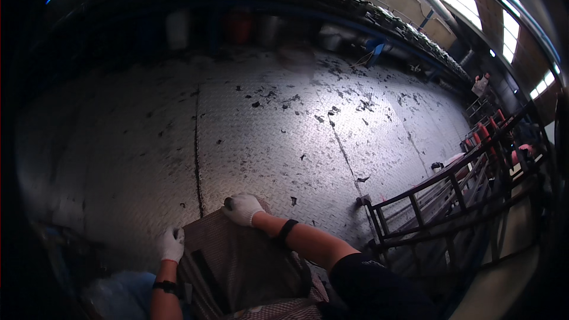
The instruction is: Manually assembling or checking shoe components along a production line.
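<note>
Both my hands wear white gloves. My left hand point(172, 244) grips the near left corner of a flat brown ribbed panel point(249, 261) that I carry in front of me. My right hand point(242, 208) is closed over the panel's far top edge. A dark band sits on each wrist. The panel tilts over the metal floor and hides my lower body. A dark strip runs along the panel's left side.
A grey checker-plate metal floor point(284, 130) with dark flakes and two seams spreads ahead. A dark metal rail frame point(450, 195) stands at the right. Shelving with containers point(237, 24) lines the far side. A person point(481, 83) stands far right. Blue plastic point(124, 290) lies lower left.
</note>
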Demonstrator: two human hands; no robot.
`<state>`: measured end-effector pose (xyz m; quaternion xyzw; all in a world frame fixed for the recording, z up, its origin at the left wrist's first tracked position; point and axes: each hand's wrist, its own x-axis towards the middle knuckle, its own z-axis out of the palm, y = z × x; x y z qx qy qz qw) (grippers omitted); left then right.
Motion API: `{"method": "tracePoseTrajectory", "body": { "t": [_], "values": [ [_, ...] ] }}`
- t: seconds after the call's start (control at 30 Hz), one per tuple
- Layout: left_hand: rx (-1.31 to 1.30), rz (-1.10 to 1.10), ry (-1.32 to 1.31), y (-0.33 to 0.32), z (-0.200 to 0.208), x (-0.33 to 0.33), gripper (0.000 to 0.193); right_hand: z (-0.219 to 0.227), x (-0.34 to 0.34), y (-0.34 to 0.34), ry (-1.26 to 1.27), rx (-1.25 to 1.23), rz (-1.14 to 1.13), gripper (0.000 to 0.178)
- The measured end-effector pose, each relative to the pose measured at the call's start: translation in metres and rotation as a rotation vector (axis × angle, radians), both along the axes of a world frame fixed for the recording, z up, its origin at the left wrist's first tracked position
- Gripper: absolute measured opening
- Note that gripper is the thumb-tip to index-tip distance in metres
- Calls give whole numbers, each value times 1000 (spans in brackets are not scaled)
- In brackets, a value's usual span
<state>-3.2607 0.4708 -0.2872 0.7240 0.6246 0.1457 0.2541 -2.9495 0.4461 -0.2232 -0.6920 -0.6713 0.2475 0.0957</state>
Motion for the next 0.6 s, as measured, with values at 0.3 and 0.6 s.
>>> {"method": "tracePoseTrajectory", "body": {
  "t": [0.3, 0.6],
  "values": [
    [-112, -6, -10, 3, 5, 6, 32, -11, 1, -1, 49, 64, -20, 36],
    [-81, -104, 104, 14, -2, 29, 27, -23, 10, -9, 71, 112, -59, 31]
  ]
}}
